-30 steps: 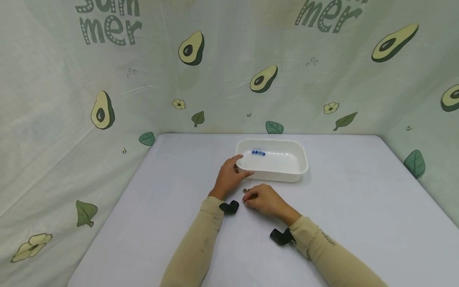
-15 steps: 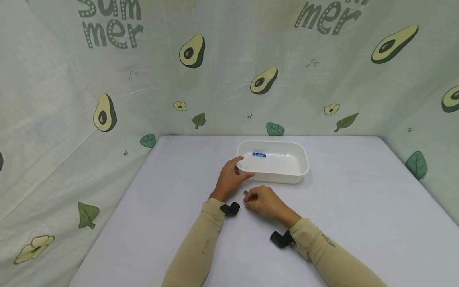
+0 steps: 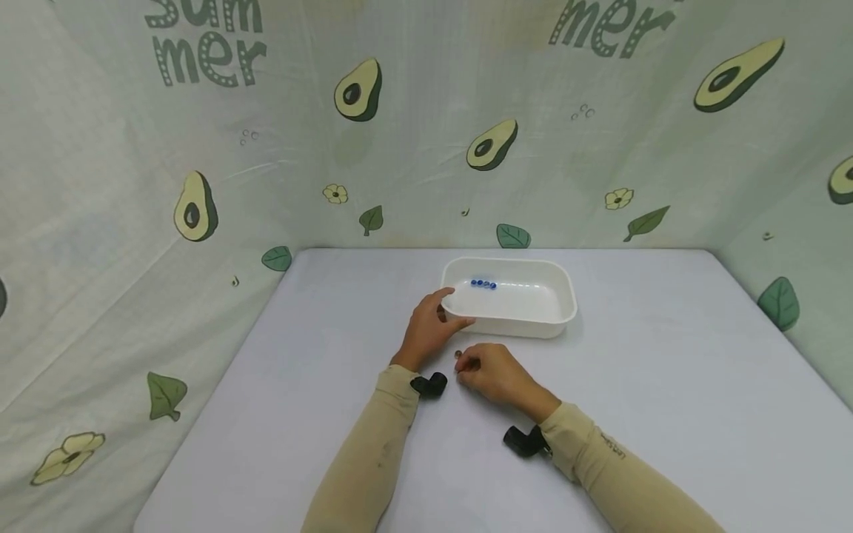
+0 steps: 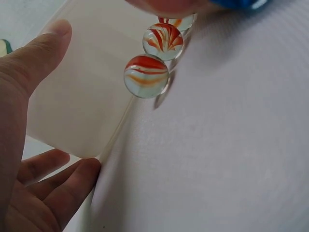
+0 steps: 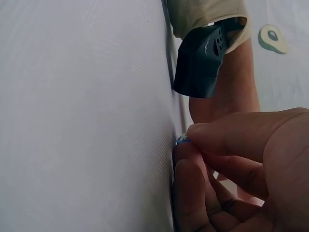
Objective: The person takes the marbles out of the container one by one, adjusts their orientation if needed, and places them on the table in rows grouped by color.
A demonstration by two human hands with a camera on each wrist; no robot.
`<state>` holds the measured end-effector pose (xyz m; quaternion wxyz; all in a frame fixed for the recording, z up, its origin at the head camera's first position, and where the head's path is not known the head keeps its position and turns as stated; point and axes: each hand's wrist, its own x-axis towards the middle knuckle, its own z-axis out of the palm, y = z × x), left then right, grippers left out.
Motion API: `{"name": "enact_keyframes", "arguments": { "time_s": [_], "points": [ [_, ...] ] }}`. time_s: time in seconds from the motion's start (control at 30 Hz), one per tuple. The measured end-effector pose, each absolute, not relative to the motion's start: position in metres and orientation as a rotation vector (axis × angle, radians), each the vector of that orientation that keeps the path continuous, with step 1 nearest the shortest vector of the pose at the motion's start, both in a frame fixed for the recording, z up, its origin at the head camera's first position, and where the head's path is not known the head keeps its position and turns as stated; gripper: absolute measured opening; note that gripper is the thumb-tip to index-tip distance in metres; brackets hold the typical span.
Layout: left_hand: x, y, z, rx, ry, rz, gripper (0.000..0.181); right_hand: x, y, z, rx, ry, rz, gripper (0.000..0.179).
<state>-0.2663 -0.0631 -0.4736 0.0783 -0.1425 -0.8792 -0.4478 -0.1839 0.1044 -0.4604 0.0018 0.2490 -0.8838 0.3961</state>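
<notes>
In the head view my left hand [image 3: 424, 333] holds the near left corner of a white tray [image 3: 520, 326], thumb on the front wall and fingers along the left side. Several blue marbles [image 3: 483, 284] lie in a row inside. My right hand [image 3: 496, 374], low over the table just in front of the tray, pinches a blue marble [image 5: 183, 139] between thumb and fingertips; the fingers mostly hide it. Close by, clear marbles with red and orange swirls [image 4: 146, 76] stand in a line in the left wrist view, partly covered by a right-hand finger.
A white table [image 3: 666, 414] spreads around the hands. Behind it hangs a pale curtain [image 3: 413, 148] printed with avocados and leaves. Black wrist cameras [image 3: 429, 385] sit on both sleeves.
A second small marble, seen beside my right fingertips a second ago, is now out of sight in the head view. Both hands stay nearly in place.
</notes>
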Motion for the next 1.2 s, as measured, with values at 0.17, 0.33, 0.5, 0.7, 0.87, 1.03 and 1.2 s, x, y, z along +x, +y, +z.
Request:
{"name": "enact_keyframes", "arguments": {
  "time_s": [0.17,0.33,0.5,0.7,0.87,1.03,1.2],
  "points": [
    [-0.2646,-0.064,-0.4741,-0.429,-2.644,-1.343,0.077,-0.1841,0.1039,-0.4639,0.774,-2.766,1.235,0.008],
    [-0.2657,-0.0655,-0.4724,-0.436,-2.628,-1.339,0.077,-0.1852,0.1024,-0.4635,0.774,-2.76,1.221,0.007],
    [-0.2695,-0.0661,-0.4706,-0.443,-2.634,-1.32,0.078,-0.1857,0.1036,-0.4592,0.756,-2.773,1.234,0.009],
    [-0.2696,-0.0664,-0.4729,-0.436,-2.658,-1.324,0.078,-0.1851,0.1065,-0.4587,0.755,-2.803,1.237,0.01],
    [-0.2697,-0.0663,-0.4717,-0.436,-2.644,-1.33,0.077,-0.1876,0.1054,-0.458,0.746,-2.818,1.223,0.008],
    [-0.2712,-0.0664,-0.4703,-0.451,-2.641,-1.331,0.077,-0.1896,0.1034,-0.4566,0.736,-2.815,1.205,0.007],
    [-0.271,-0.0669,-0.4698,-0.456,-2.64,-1.328,0.076,-0.1902,0.1015,-0.4571,0.748,-2.809,1.202,0.007]
  ]
}}
